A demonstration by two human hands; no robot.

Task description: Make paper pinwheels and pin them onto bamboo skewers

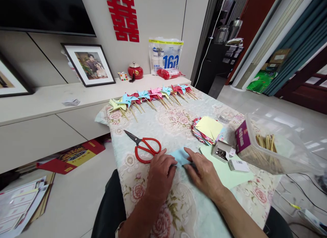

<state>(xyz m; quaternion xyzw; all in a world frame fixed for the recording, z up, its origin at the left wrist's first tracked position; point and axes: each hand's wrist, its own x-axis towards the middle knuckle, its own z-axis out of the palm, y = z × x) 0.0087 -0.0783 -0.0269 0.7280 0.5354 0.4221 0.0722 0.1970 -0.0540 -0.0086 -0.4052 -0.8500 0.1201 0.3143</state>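
Observation:
A small sheet of light blue paper (182, 156) lies between my two hands on the flowered tablecloth. My left hand (162, 168) grips its left edge with curled fingers. At the right side, my right hand (204, 169) holds the paper, index finger at the far edge and thumb at the near edge. Part of the sheet is hidden under the fingers. Just beyond my left hand lie red-handled scissors (146, 147), blades pointing away to the left. Beside my right hand is a pale green sheet (224, 175), with an opened small box of metal pins (221, 152) on it.
Finished paper pinwheels (155, 94) on sticks line the far table edge. A stack of cut paper squares (208, 129) sits at right, near a round clear container (226, 116). A white box (238, 165) and a plastic bin (268, 159) with wooden sticks (266, 142) stand farther right.

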